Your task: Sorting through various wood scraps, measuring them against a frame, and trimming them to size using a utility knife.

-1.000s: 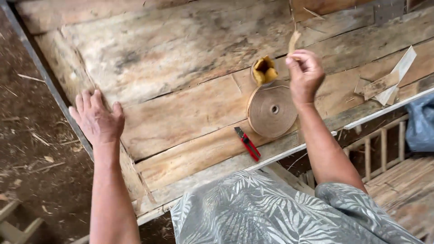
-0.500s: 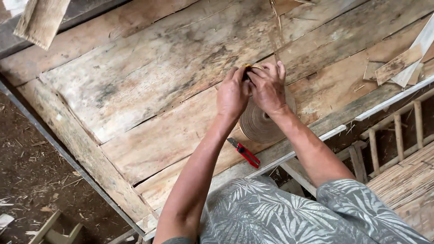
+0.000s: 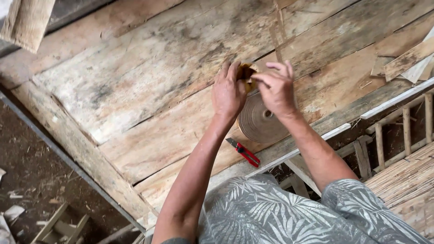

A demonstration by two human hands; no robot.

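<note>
No packages, labels, signs, screens

Soft even daylight, faint shadows, no glare; sharp focus, slight edge distortion.

Brown paper tape roll [image 3: 260,124] at centre, red-handled cutter [image 3: 244,152] at its 7 o'clock, grey leaf-patterned shirt [image 3: 280,212] at 6 o'clock, weathered tan-grey wooden table [image 3: 149,90].

The tabletop [image 3: 149,104] of rough, stained wooden planks carries a flat coil of brown strip [image 3: 258,124], a red utility knife [image 3: 244,152] near its front edge, and what look like wood scraps [image 3: 402,63] at far right.
</note>
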